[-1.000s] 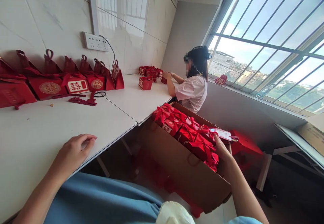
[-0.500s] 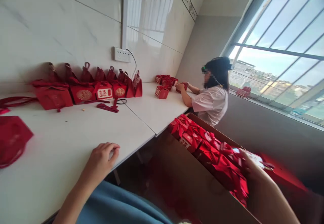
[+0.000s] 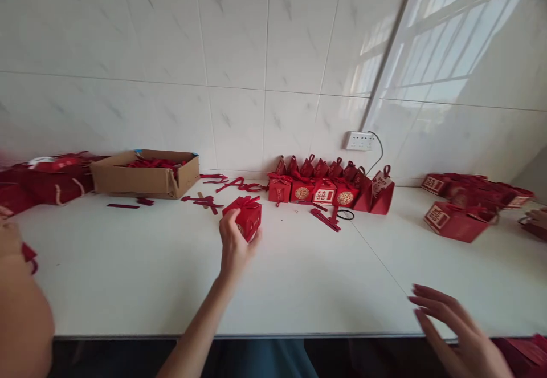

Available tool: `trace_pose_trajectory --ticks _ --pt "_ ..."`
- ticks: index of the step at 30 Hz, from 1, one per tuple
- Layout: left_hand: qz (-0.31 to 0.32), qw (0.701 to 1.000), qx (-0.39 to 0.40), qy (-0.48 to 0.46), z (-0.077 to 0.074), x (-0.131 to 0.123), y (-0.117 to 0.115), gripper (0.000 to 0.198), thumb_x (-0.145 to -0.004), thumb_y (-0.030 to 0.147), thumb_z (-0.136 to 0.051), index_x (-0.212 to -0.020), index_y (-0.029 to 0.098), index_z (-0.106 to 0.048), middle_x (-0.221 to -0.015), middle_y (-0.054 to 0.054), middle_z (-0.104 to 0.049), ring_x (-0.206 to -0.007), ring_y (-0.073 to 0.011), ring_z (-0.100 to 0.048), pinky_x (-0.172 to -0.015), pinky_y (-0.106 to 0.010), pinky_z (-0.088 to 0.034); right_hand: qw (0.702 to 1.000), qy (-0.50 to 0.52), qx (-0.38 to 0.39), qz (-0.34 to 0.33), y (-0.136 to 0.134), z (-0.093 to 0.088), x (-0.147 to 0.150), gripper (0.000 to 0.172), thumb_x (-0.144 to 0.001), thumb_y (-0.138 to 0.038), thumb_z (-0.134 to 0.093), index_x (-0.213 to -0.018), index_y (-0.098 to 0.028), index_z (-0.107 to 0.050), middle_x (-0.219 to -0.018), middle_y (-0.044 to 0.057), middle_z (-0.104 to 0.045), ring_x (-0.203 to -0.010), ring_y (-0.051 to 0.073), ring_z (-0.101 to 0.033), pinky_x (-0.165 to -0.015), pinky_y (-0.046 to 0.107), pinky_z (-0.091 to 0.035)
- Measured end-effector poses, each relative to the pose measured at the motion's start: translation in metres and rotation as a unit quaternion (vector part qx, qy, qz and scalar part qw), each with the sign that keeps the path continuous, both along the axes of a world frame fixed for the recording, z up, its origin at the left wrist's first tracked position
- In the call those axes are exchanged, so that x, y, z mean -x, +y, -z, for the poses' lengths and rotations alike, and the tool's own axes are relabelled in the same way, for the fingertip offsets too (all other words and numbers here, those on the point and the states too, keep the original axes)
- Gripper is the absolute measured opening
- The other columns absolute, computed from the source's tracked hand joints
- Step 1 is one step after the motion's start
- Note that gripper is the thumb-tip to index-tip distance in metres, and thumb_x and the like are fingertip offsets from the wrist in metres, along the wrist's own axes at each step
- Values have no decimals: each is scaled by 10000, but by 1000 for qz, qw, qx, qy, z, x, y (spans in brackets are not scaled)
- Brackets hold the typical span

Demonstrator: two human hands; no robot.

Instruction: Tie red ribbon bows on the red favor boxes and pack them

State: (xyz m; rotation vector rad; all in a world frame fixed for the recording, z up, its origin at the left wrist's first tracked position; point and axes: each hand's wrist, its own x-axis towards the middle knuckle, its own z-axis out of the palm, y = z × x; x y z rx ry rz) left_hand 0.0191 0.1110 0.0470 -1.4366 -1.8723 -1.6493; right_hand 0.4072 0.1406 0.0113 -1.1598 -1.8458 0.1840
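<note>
My left hand [image 3: 235,247] grips a small red gift box [image 3: 250,221] with a ribbon on top, at the middle of the white table [image 3: 299,287]. The thumb and fingers are wrapped round its near sides. Over the front right edge of the table, my right hand [image 3: 453,326] is open, its fingers stretched out and apart with nothing in them. Past the held box, against the wall, stands a row of red boxes [image 3: 323,192] with gold and white emblems. Dark red ribbon strips [image 3: 325,218] and a black band [image 3: 346,214] lie in front of that row.
A cardboard box [image 3: 128,179] of red pieces stands at the back left, beside red bags [image 3: 47,184]. More red boxes [image 3: 457,221] sit at the right near another person's hand [image 3: 539,218]. Another person's arm [image 3: 21,298] reaches in at the left. A socket [image 3: 359,141] is on the wall.
The view has swung left, from the carton of red boxes and the window to the table. My left hand now holds a red gift box. My right hand has moved from the carton to the table edge.
</note>
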Motion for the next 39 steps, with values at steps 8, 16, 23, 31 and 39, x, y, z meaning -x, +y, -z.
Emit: trace_pose_trajectory --ticks 8,16,23,31,39 --pt "43 969 157 -188 15 49 35 966 -623 426 -725 -1362 170 -156 -1426 -221 -244 -1378 -389 -218 -1090 -565 -253 940 -51 113 -318 28 -30 153 261 -898 -408 -430 -945 -250 -633 -1137 99 -586 -885 207 -632 -745 354 -558" --pt "410 854 261 -184 15 30 43 940 -595 321 -773 -1334 210 -201 -1303 -150 -477 -1220 -276 -481 -1049 -460 -354 884 135 374 -248 106 -42 228 513 -784 -679 -411 -674 -188 -514 -613 16 -519 -549 161 -497 -488 279 -381" --pt "484 818 277 -140 24 13 29 1031 -562 442 -804 -1361 233 -187 -1303 -156 -488 -1197 -301 -485 -1020 -462 -364 844 208 402 -288 97 -31 215 519 -675 -671 -563 -564 -201 -374 -539 -48 -333 -512 94 -291 -496 245 -247" --pt "246 925 200 -208 2 19 15 668 -651 816 -435 -840 180 -512 -761 -57 -605 -700 -195 -576 -693 -355 -462 832 210 383 -341 94 -32 210 541 -703 -692 -572 -587 -192 -402 -595 -31 -384 -561 108 -325 -539 253 -274" --pt "444 709 471 -279 -27 13 6 455 -782 522 -554 -542 136 -569 -477 -38 -616 -334 -118 -501 -394 -233 -352 825 234 370 -358 89 -33 212 539 -708 -668 -601 -575 -191 -389 -563 -51 -377 -526 86 -303 -507 242 -245"
